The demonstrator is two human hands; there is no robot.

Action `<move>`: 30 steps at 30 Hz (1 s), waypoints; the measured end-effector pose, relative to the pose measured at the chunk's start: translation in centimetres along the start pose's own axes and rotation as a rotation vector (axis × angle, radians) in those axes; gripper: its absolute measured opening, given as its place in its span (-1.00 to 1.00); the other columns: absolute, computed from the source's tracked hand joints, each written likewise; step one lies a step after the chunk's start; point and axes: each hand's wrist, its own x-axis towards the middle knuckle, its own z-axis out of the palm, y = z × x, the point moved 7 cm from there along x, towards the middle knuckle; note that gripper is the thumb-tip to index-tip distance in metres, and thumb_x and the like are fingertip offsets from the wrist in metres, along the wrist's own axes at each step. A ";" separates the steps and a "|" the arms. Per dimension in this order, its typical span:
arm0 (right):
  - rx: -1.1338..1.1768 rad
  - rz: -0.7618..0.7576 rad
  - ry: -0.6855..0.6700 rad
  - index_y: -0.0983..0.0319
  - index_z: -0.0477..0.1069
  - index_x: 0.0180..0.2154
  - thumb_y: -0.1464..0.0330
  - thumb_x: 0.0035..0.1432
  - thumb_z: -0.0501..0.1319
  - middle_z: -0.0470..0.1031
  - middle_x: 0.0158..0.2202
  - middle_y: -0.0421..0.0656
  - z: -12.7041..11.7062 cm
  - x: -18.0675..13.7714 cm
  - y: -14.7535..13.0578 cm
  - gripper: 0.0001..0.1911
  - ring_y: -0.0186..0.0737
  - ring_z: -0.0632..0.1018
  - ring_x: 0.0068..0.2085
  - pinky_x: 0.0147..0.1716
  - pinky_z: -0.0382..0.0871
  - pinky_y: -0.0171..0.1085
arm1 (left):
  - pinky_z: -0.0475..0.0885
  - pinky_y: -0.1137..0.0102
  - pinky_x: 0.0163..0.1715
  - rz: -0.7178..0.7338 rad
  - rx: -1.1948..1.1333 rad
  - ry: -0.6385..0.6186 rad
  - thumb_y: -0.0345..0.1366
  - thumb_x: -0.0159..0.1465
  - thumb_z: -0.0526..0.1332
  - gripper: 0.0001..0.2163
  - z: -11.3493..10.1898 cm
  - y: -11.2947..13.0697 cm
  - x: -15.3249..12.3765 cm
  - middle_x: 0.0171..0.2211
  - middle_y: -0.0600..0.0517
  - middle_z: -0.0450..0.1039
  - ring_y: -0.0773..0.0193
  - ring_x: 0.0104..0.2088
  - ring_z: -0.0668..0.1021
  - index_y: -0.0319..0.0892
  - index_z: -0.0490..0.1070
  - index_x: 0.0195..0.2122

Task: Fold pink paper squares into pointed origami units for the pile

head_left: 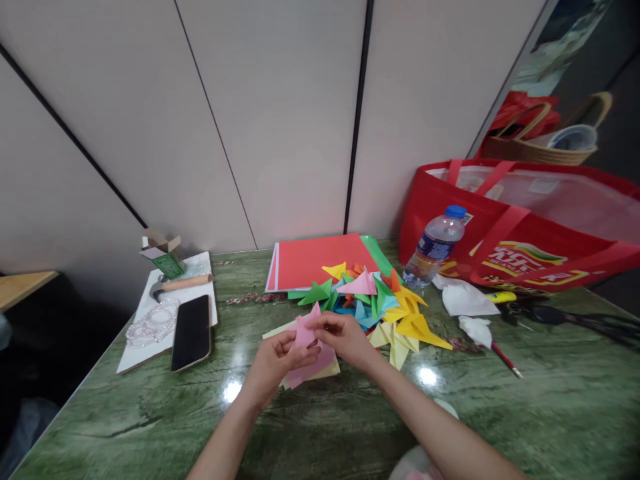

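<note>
A pink folded paper piece (303,331) with a pointed top is held between my two hands. My left hand (277,360) pinches its lower left side. From the right, my right hand (345,338) has its thumb and fingers closed on the paper's upper edge. Just beneath lies a small stack of pink and pale yellow paper squares (327,368). Behind my right hand spreads a pile of folded paper shapes (367,293) in green, yellow, orange, blue and pink. My fingers partly cover the held paper.
Red sheets (320,257) lie against the wall. To the left are a phone (193,332), a hammer (185,284), a beaded strand (155,323) and a small green box (167,257). A water bottle (435,247), a red bag (540,227), tissues (465,298) and a pencil (506,360) are at right.
</note>
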 end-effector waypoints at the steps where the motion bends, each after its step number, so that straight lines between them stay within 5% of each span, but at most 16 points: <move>1: 0.003 0.004 -0.002 0.24 0.51 -0.33 0.47 -0.04 0.16 0.50 -0.36 -0.16 0.0 0.0 0.0 -0.80 -0.26 0.48 -0.33 -0.33 0.32 -0.30 | 0.44 0.21 -0.17 -0.005 0.028 0.014 -0.32 -0.15 0.42 -0.68 -0.1 -0.1 0.0 -0.34 -0.10 0.56 0.04 -0.24 0.57 -0.29 0.46 -0.36; 15: 0.148 0.066 0.009 0.26 0.46 -0.37 0.46 -0.21 0.30 0.44 -0.39 -0.20 1.0 -0.4 0.2 -0.77 -0.32 0.44 -0.41 -0.42 0.32 -0.35 | 0.50 0.32 -0.34 0.062 0.165 0.121 -0.21 -0.10 0.38 -0.70 -0.9 -0.3 0.2 -0.52 -0.08 0.56 0.15 -0.43 0.60 -0.33 0.44 -0.41; 30: 0.303 0.140 -0.047 0.25 0.50 -0.33 0.41 -0.18 0.33 0.51 -0.43 -0.22 0.3 -0.1 0.6 -0.75 -0.33 0.46 -0.41 -0.36 0.30 -0.32 | 0.47 0.26 -0.23 0.059 0.070 -0.056 -0.29 0.04 0.31 -0.72 -0.9 -0.6 0.5 -0.33 -0.18 0.56 0.11 -0.31 0.59 -0.32 0.43 -0.23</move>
